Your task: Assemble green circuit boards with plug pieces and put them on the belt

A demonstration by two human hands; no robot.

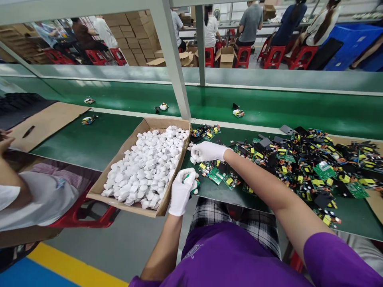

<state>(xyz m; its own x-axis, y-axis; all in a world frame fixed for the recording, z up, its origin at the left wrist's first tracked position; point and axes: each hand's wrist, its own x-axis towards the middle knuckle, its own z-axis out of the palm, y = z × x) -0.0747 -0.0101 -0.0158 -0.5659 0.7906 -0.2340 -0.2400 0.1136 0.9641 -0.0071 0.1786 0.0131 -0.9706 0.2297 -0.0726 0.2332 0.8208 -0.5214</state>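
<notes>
A worker in white gloves sits at a green assembly bench (98, 143) beside a conveyor belt (269, 105). The left hand (181, 190) is closed around a small green circuit board (191, 181), held just off the right wall of a cardboard box (125, 153) heaped with white plastic caps (146, 167). The right hand (206, 152) hovers beside the box's far corner, fingers curled on what looks like one white cap (193, 159) — its grip partly hidden. A loose spread of circuit boards (314, 163) covers the bench to the right. Bringing cap and board together would likely go best with the board held steady by its edges and the cap lined up squarely before pressing — forcing it crooked could strain the components
</notes>
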